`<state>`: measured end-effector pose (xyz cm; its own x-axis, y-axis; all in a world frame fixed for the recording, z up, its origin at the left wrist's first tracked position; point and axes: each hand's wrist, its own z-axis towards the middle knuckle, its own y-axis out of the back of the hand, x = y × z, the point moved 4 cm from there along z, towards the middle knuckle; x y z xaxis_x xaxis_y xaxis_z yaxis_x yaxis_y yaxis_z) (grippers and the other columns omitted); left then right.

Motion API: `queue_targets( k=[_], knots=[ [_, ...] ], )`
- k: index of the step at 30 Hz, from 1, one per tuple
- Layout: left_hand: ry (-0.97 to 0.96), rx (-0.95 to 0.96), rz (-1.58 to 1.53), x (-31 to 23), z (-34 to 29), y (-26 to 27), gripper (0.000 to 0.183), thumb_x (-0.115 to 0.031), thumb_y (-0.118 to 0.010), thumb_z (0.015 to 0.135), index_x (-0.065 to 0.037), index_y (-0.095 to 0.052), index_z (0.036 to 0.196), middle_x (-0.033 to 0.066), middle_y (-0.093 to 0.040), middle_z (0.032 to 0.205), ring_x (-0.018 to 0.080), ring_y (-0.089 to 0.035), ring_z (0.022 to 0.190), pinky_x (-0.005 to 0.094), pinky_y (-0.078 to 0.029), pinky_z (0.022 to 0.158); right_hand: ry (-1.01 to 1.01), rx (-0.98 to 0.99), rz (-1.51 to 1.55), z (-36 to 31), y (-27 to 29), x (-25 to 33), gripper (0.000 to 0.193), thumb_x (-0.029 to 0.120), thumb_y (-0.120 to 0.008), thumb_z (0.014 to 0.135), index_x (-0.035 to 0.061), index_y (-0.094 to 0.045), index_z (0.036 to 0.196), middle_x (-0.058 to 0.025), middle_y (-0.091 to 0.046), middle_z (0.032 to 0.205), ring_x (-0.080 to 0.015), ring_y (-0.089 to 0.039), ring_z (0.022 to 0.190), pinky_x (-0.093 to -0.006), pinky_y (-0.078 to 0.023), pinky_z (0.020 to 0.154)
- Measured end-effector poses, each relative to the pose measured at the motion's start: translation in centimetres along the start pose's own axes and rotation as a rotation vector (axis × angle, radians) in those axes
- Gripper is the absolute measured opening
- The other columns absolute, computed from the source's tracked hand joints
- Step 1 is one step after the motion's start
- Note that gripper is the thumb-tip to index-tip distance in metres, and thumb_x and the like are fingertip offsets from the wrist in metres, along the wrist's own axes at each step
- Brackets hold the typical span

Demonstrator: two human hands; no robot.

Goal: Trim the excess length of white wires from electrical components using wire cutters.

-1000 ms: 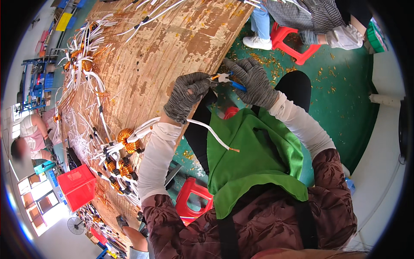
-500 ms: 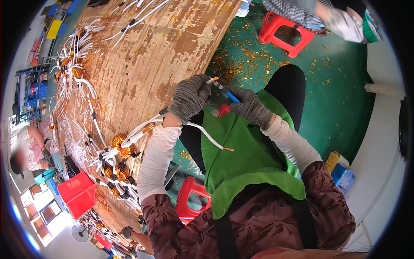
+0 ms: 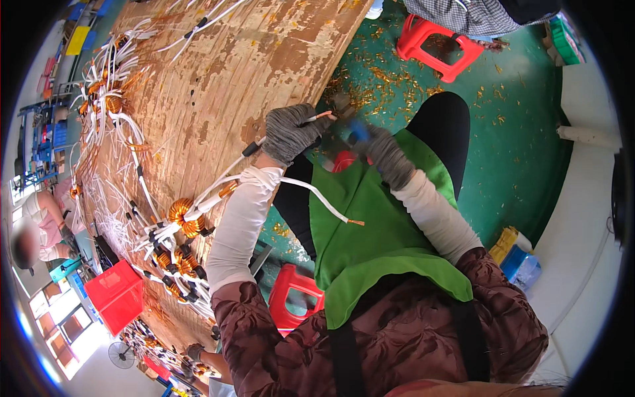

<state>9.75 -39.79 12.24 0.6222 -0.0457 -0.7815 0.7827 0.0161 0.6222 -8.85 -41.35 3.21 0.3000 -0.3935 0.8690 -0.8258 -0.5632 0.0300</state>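
In its grey knit glove, my left hand [image 3: 289,134] is closed round a white-insulated wire [image 3: 252,147] at the table's edge. The wire's bare copper end [image 3: 322,116] sticks out past my fingers. My right hand [image 3: 390,157], gloved too, grips blue-handled pliers [image 3: 359,130]. Motion smears their jaws, which are just apart from the copper end. A second white wire [image 3: 317,200] passes under my left wrist and hangs over the green apron [image 3: 370,228], its copper tip frayed. Both wires run back toward a ring-shaped copper coil [image 3: 186,217] on the table.
More coils and white wires [image 3: 112,102] lie in a tangle along the wooden table [image 3: 231,73]. A red bin [image 3: 116,296] stands at the left. Red stools [image 3: 436,49] are at the upper right and beside me. Copper scraps [image 3: 380,86] litter the green floor. Co-workers sit nearby.
The pliers have come off the wire's copper end, moving slightly away and blurring. More bare copper shows at the tip. The co-worker's gloved hand at the upper right has left view.
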Motion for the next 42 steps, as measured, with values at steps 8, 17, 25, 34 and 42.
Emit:
queue_targets(
  k=[8,17,25,34,42],
  knots=[
    [0.239,0.053,-0.241,0.1,-0.5,0.7,0.018,-0.018,-0.067,0.080,-0.001,-0.063,0.086,0.0076,-0.059,0.063,0.0134,-0.055,0.055,0.0280,-0.044,0.053,0.035,-0.045,0.395,-1.4,6.3,1.9,0.054,0.008,-0.058,0.076,0.0023,-0.043,0.127,-0.0069,-0.058,0.097,-0.0135,-0.056,0.075,-0.0253,-0.047,0.067],
    [-0.443,-0.038,0.205,-6.3,2.0,-2.3,0.020,-0.006,-0.057,0.070,-0.012,-0.063,0.089,0.0083,-0.062,0.084,0.0281,-0.058,0.087,0.0386,-0.046,0.079,-0.177,0.147,0.458,-2.9,3.1,-4.3,0.040,0.012,-0.055,0.076,0.0010,-0.051,0.115,-0.0054,-0.058,0.090,-0.0131,-0.057,0.076,-0.0247,-0.046,0.071],
    [-0.351,-0.198,0.290,-11.5,-7.0,5.2,0.039,-0.005,-0.067,0.062,-0.016,-0.064,0.099,0.0072,-0.060,0.103,0.0271,-0.055,0.098,0.0397,-0.044,0.085,-0.188,0.092,0.609,-4.3,5.9,-3.2,0.022,0.009,-0.057,0.075,-0.0002,-0.053,0.095,-0.0067,-0.055,0.073,-0.0154,-0.057,0.067,-0.0260,-0.047,0.060],
    [0.237,-0.038,1.026,2.5,-18.2,13.3,0.027,-0.013,-0.068,0.066,-0.010,-0.065,0.092,0.0104,-0.060,0.091,0.0311,-0.054,0.089,0.0429,-0.042,0.079,-0.159,0.133,0.470,-2.0,4.5,-7.5,0.050,0.005,-0.056,0.076,0.0006,-0.047,0.125,-0.0093,-0.061,0.088,-0.0153,-0.058,0.067,-0.0256,-0.049,0.059],
    [0.125,-0.283,0.882,1.2,-13.9,13.6,0.016,-0.014,-0.067,0.069,-0.009,-0.066,0.084,0.0078,-0.058,0.085,0.0304,-0.055,0.080,0.0407,-0.046,0.070,-0.093,0.206,0.569,-3.6,4.4,-4.2,0.049,0.008,-0.058,0.076,0.0002,-0.046,0.124,-0.0082,-0.059,0.092,-0.0148,-0.058,0.075,-0.0263,-0.049,0.066]
  ],
)
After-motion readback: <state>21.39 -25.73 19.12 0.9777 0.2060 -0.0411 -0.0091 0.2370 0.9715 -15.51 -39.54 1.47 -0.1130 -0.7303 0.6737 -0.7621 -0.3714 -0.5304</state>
